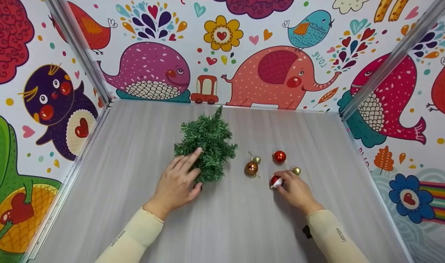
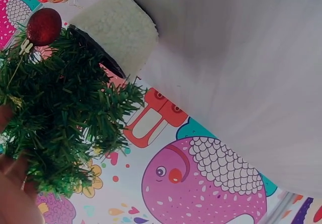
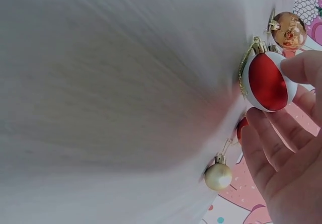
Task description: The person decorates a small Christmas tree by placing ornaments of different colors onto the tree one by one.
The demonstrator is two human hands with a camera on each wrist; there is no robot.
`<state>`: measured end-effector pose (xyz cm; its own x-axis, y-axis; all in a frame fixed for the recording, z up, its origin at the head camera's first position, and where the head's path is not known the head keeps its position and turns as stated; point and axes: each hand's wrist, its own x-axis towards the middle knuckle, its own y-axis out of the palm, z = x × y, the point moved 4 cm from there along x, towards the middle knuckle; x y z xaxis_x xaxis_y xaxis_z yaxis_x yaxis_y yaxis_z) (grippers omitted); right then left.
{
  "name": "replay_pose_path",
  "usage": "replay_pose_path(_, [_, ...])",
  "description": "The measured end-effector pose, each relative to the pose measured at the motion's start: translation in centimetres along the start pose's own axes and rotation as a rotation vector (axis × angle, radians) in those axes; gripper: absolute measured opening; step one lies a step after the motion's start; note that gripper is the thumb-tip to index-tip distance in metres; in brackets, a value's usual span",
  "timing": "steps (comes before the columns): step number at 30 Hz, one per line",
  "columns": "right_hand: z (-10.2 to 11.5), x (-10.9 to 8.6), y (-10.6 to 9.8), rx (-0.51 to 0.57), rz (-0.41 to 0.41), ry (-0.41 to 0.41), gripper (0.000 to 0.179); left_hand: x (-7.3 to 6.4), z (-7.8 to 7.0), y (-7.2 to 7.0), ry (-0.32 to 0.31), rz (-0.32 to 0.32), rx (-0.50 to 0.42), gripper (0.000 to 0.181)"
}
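Note:
A small green artificial Christmas tree (image 1: 207, 142) stands at the middle of the table, under my left hand (image 1: 179, 179). Its fingers stretch across the branches on the tree's left side. The left wrist view shows the tree's white pot (image 2: 118, 32) and a dark red bauble (image 2: 44, 26) with a gold cord among the branches, hidden from the head view. On the right, my right hand (image 1: 293, 190) pinches a red-and-white bauble (image 3: 267, 81) between thumb and fingers, close over the table. A gold cord loop (image 3: 243, 73) hangs from its cap.
Near the right hand lie a shiny red bauble (image 1: 279, 156) and a small gold bauble (image 1: 297, 171). A copper bauble (image 1: 251, 168) and another small gold one (image 1: 257, 160) lie between tree and right hand. Printed cartoon walls (image 1: 273, 80) enclose the grey table (image 1: 222, 226).

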<state>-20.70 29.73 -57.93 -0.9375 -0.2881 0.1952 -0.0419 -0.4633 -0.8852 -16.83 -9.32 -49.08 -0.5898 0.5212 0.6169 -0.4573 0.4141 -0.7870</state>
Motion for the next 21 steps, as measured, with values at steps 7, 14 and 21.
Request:
replay_pose_path(7, [1.4, 0.4, -0.7, 0.106, 0.007, -0.012, 0.042, 0.1, -0.1, 0.0, -0.005, 0.020, 0.006, 0.024])
replay_pose_path(14, [4.1, 1.0, -1.1, 0.283, -0.008, -0.070, 0.043, 0.3, -0.2, 0.0, -0.001, 0.002, 0.006, 0.025])
replay_pose_path(21, [8.1, 1.5, -1.3, 0.404, -0.027, -0.187, 0.045, 0.2, -0.3, 0.0, 0.000, -0.006, 0.008, 0.025])
